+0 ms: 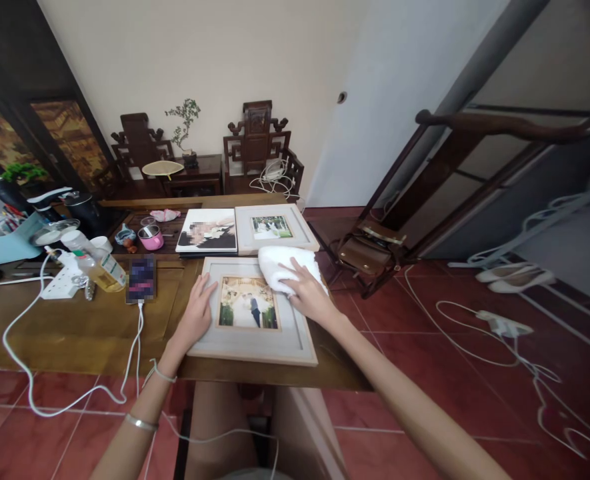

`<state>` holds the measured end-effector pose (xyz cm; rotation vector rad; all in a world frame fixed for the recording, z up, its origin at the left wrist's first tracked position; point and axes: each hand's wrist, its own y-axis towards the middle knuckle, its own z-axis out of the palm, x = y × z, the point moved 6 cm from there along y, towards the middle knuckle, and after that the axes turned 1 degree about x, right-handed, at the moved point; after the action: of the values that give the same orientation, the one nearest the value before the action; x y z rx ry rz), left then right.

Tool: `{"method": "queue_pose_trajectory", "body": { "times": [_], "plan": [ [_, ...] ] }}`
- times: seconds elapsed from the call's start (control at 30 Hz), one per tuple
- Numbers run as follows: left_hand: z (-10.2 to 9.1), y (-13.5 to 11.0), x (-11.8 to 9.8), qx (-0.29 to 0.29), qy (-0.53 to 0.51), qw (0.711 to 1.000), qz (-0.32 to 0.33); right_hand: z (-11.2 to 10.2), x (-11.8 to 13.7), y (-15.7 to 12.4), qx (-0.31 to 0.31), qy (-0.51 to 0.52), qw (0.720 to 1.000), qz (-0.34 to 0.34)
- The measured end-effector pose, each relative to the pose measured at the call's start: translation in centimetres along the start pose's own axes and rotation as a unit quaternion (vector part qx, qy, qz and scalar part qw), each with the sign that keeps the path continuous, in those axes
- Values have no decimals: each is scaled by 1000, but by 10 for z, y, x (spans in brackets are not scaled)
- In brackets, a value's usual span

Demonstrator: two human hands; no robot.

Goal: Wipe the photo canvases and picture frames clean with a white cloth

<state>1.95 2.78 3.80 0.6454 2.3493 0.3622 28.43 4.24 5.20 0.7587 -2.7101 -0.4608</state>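
A light wood picture frame (255,353) lies flat at the table's front edge, with a white mat around a wedding photo (247,303). My left hand (199,312) rests on its left side, fingers stretched out over the border. At the upper right corner, my right hand (307,291) presses a folded white cloth (282,261) against the frame, holding it under the fingers. That corner is hidden by the cloth. Just behind lie a second framed wedding photo (271,227) and a stack topped by a black-and-white print (209,230).
On the wooden table (75,340) to the left are a charging phone (141,279), an oil-coloured bottle (105,272), a power strip (61,283) and a pink cup (151,238). A wooden chair (425,160) with a brown bag (363,254) stands right. Cables (505,325) cross the floor.
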Motion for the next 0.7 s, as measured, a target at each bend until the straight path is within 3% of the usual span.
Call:
{"method": "queue_pose_trajectory", "body": {
  "times": [0.17,0.33,0.7],
  "plan": [
    [7,0,-1,12,13,1000,2,-5,-4,21,-21,-41,998,50],
    [14,-2,1,33,27,999,-31,-1,6,27,32,-47,998,33],
    [6,6,-5,46,72,995,-47,-29,70,-71,83,4,994,-76]
  ]
}}
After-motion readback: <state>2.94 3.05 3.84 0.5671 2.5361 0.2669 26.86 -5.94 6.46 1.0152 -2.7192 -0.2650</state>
